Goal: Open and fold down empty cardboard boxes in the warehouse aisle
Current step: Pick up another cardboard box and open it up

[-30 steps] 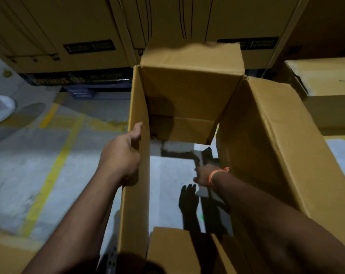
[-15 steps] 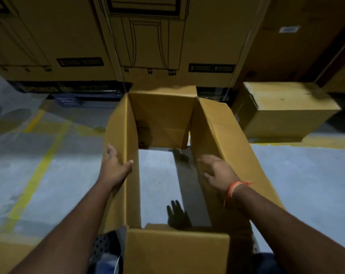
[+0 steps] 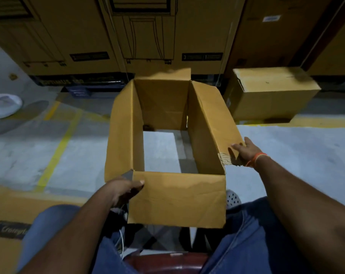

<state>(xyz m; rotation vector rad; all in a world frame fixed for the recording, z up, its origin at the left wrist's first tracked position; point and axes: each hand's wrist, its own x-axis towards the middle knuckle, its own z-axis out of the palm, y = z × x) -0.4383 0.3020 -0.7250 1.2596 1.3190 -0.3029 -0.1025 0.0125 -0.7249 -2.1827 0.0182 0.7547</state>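
Note:
An empty brown cardboard box (image 3: 177,200) stands open in front of me, and the grey floor shows through it. Its four top flaps are spread outward. My left hand (image 3: 124,189) grips the near left corner, with the thumb lying on the near flap. My right hand (image 3: 244,152), with an orange band at the wrist, touches the outer edge of the right flap beside a torn patch; its fingers look mostly straight.
A closed cardboard box (image 3: 270,93) sits on the floor at the right. Large printed cartons (image 3: 144,36) line the back wall. Flattened cardboard (image 3: 7,218) lies at my lower left. Yellow floor lines (image 3: 59,147) run on the left. My knees in blue jeans are below.
The box has moved further from the camera, and its flaps now lie spread outward. My left hand slid from the left wall to the near corner; my right hand moved outward to the right flap's edge.

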